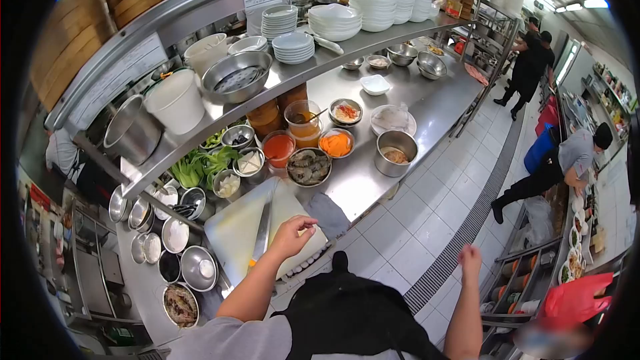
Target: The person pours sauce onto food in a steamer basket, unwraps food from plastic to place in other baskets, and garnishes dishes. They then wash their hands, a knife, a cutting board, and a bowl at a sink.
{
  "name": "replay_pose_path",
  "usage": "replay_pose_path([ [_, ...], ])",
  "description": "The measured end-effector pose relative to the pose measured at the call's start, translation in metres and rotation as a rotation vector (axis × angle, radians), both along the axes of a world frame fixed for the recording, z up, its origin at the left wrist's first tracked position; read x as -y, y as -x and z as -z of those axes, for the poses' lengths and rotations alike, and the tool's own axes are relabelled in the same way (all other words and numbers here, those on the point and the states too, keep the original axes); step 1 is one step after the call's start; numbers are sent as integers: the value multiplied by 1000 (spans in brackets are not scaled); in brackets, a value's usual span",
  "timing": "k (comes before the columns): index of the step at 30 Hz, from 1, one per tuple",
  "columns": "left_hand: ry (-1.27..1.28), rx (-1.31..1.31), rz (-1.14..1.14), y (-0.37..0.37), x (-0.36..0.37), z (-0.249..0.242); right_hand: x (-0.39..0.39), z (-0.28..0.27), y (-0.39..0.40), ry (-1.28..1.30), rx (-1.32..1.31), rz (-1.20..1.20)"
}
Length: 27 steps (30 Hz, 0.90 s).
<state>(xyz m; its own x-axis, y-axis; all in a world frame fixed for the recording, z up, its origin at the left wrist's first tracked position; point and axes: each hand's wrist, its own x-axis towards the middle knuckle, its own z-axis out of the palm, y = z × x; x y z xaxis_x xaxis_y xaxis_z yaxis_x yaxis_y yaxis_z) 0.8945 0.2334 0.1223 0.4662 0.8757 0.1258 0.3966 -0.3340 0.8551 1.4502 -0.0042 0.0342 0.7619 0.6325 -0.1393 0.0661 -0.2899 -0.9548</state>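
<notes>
My left hand (293,237) hovers over the near right part of the white cutting board (230,227), its fingers curled in and nothing visible in them. Beside it, a knife (263,230) with a yellow mark on its handle lies on the board. My right hand (470,260) hangs out over the tiled floor, curled into a loose fist with nothing visible in it. Just beyond the board stand a bowl of raw shrimp (309,166) and a bowl of sliced carrot (335,143). A grey cloth (328,215) lies at the board's right edge.
Green leafy vegetables (203,168), a container of red sauce (278,147) and a metal pot (396,153) stand on the steel counter. Above runs a shelf with stacked white plates (335,21). A co-worker (577,157) bends over plates at right; two people stand farther back.
</notes>
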Motion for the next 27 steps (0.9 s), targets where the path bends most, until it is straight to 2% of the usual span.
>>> replay_pose_path([
  [1, 35, 23, -43, -7, -19, -4, -52, -38, 8, -108, -2, 17],
  [3, 85, 51, -55, -23, -50, -7, -141, -98, 19, -215, -78, -105],
  [5, 37, 222, 1, -47, -95, -17, -223, -173, 57, -257, -85, -204],
  [8, -153, 250, 112, -91, -148, -114, -332, -259, 98, -370, -45, -426],
  [11, -303, 414, 75, -128, -201, -203, -426, -319, 127, -488, -90, -575],
  [13, -380, 591, -67, -152, -247, -244, -486, -345, 137, -508, -128, -638],
  [15, -546, 464, -291, -165, -294, -283, -542, -359, 145, -496, -113, -681],
  [16, -617, 294, -403, -168, -315, -302, -568, -363, 147, -477, -96, -714],
  [17, -606, 176, -518, -175, -329, -320, -593, -367, 147, -472, -100, -754],
  [20, -595, -143, -713, -191, -393, -334, -659, -363, 153, -463, -40, -757],
  [22, -258, -280, -696, -198, -403, -354, -694, -351, 152, -424, -115, -794],
  [23, -252, -336, -762, -202, -412, -352, -716, -342, 149, -385, -198, -801],
  [25, -165, -426, -749, -202, -431, -356, -731, -339, 144, -344, -228, -844],
  [27, -180, -574, -738, -193, -462, -349, -720, -346, 142, -401, -215, -881],
])
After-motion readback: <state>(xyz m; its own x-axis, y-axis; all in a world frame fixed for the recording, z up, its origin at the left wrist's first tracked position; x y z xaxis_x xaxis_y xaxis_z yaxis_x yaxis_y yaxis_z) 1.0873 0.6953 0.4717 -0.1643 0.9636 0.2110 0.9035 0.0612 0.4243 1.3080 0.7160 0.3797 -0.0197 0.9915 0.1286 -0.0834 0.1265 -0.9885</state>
